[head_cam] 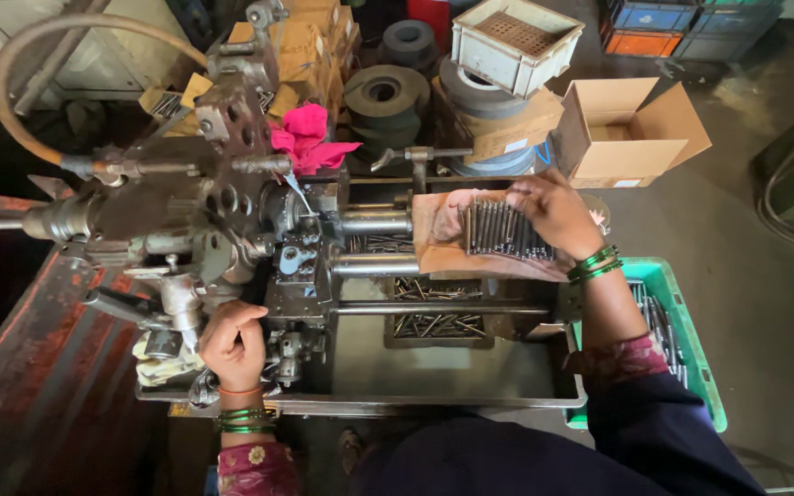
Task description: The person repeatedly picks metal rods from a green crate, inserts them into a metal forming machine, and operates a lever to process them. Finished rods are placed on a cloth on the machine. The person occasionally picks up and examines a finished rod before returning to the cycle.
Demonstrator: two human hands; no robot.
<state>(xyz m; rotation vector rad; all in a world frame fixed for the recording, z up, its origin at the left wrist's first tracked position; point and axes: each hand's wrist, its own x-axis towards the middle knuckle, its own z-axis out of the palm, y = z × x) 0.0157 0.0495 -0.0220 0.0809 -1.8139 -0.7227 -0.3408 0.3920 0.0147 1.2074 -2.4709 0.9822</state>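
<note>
- My left hand (pixel 233 344) sits at the near left of the lathe-like machine (pixel 222 220), fingers curled shut around a lever or handle on the machine's near side; the part it grips is hidden under the fist, so I can't name it more closely.
- My right hand (pixel 553 213) is out to the right, fingers spread and pressing down on a row of thin metal rods (pixel 498 230).
- Those rods lie side by side on a brownish tray (pixel 438 241) that rests across the machine's two horizontal guide bars (pixel 374 243), just right of the tool block.
- Both wrists carry green bangles (pixel 594 264), and the sleeves are patterned maroon.
- Below the tray, in the machine's sump pan (pixel 452 367), there's a grated opening with more loose rods (pixel 438 308) scattered in it.
- At the near right, beside my right forearm, a green plastic crate (pixel 691 340) holds further metal rods, standing on the concrete floor.
- At the far side, a pink cloth (pixel 307 138) is bunched on top of the machine, close to the turret head.
- Further back I see stacked dark grinding wheels (pixel 386 96), a grey plastic crate (pixel 516 41) and an open cardboard box (pixel 622 129), with the box just beyond my right hand.
- A curved hose (pixel 11 73) loops up from the machine's far left end.
</note>
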